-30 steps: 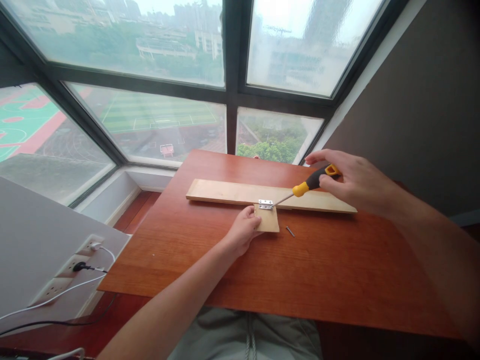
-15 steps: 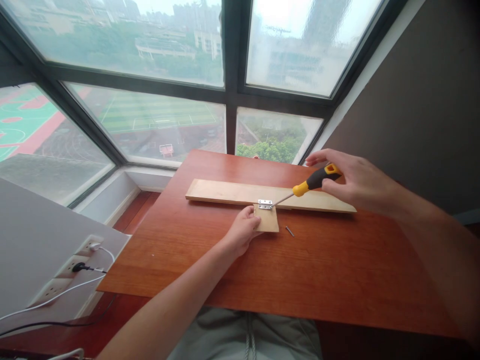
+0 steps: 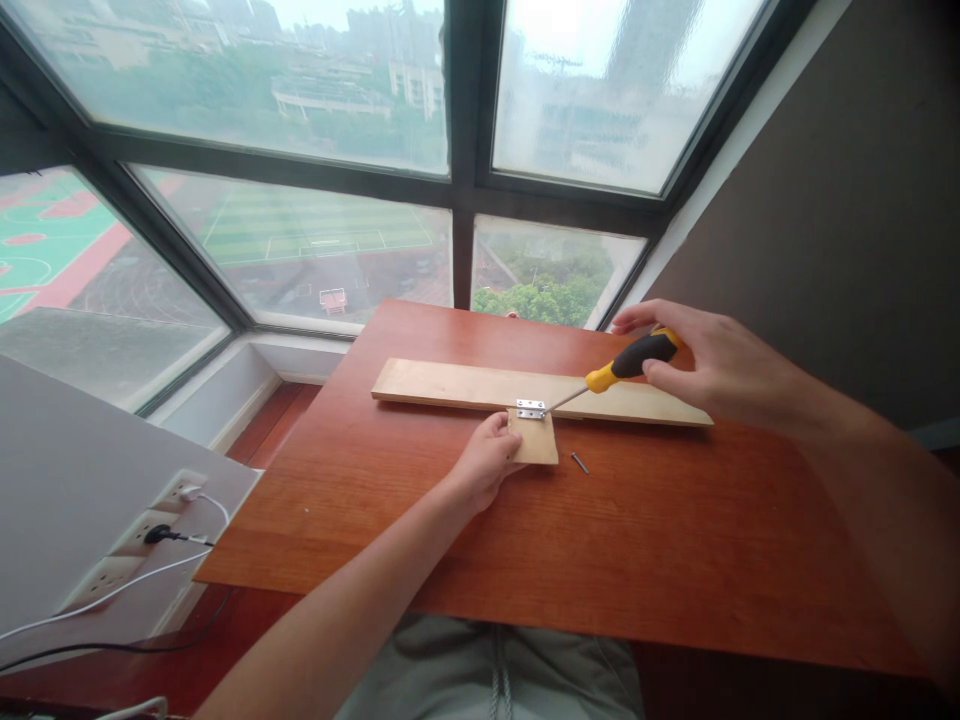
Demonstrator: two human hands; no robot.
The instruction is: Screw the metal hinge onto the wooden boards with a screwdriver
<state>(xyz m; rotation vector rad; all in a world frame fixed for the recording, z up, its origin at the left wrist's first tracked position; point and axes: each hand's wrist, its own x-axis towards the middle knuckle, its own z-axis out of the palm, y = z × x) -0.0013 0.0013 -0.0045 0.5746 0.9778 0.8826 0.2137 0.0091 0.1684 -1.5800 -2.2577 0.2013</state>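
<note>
One silver hinge [image 3: 531, 409] just below and right of frame centre, on one small wood piece [image 3: 536, 442] pinched by left hand [image 3: 484, 465]. One screwdriver [image 3: 631, 362] loosely gripped in right hand [image 3: 701, 362], handle rolled since half a second ago, suggesting twisting at the hinge. Beyond, one long board [image 3: 450, 382]; nearer, one loose screw [image 3: 580, 462]; beneath, one desk [image 3: 615, 560].

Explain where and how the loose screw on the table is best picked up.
Probably pinch the loose screw across the middle of its thin shank, coming from above and the near right. It lies flat and slanted on the table, with the small wooden piece close on its left and the screwdriver angled beyond it.
</note>
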